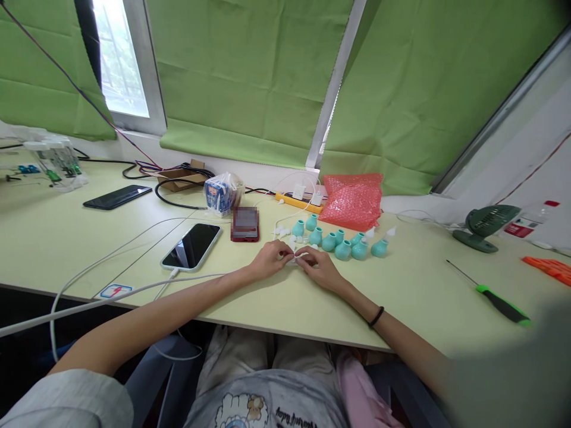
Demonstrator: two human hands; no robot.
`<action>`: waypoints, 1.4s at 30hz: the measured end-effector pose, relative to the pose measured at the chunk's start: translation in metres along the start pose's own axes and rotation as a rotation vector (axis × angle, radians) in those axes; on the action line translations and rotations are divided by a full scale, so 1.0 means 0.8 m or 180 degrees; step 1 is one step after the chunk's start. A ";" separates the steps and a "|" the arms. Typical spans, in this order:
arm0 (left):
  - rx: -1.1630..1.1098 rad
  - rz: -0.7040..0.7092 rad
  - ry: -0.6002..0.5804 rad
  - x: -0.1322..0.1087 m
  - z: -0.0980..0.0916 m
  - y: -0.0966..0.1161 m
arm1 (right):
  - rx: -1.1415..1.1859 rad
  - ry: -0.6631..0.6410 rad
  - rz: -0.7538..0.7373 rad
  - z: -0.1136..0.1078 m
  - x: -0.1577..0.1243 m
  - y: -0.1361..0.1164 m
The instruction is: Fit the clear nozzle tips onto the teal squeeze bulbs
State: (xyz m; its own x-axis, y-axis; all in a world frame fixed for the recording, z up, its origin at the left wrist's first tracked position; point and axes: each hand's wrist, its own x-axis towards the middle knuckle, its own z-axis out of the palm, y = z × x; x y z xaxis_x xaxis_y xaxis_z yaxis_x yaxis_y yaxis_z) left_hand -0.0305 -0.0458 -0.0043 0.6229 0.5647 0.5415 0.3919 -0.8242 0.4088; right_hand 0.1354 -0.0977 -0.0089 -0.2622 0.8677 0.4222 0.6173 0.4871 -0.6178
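Note:
My left hand [273, 259] and my right hand [317, 267] meet over the table, fingertips pinched around a small white piece [294, 257]. Its exact kind is too small to make out. Just behind my hands stand several turquoise rubber bulbs [342, 250] with open necks. Two of the bulbs at the right, one of them this bulb [379, 248], carry white pointed nozzles [391, 232]. Small white parts [281, 230] lie in a loose group beyond my left fingertips.
A phone on a charging cable [191, 247] and a dark red device [245, 224] lie to the left. Behind are a yellow power strip [298, 203] and a pink bubble-wrap bag [351, 201]. At right are a screwdriver [502, 303], a small green fan [488, 224] and a bottle [530, 220].

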 end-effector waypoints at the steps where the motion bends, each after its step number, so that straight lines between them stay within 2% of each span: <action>1: 0.0017 0.0069 -0.0011 0.000 -0.001 0.000 | 0.0015 0.0005 0.0020 0.000 0.000 0.000; 11: 0.0522 0.0598 -0.0209 -0.006 -0.007 0.003 | 0.0075 0.0044 0.0129 -0.001 0.001 -0.002; 20: 0.0860 0.0548 -0.0287 -0.005 0.002 0.004 | 0.0009 0.0090 0.0049 0.001 0.000 -0.002; 26: 0.0760 0.0312 -0.0167 -0.005 -0.001 0.001 | -0.0027 0.0192 -0.0005 0.003 -0.002 0.004; 42: 0.0041 0.0219 -0.0077 -0.004 0.002 -0.004 | -0.0171 0.0319 -0.0198 0.003 -0.003 0.008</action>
State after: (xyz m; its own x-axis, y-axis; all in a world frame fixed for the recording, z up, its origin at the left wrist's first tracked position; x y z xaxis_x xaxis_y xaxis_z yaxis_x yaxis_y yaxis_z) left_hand -0.0323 -0.0452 -0.0084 0.6648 0.5056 0.5499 0.3560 -0.8616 0.3618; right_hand 0.1382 -0.0961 -0.0157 -0.2275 0.8205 0.5244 0.6416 0.5314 -0.5531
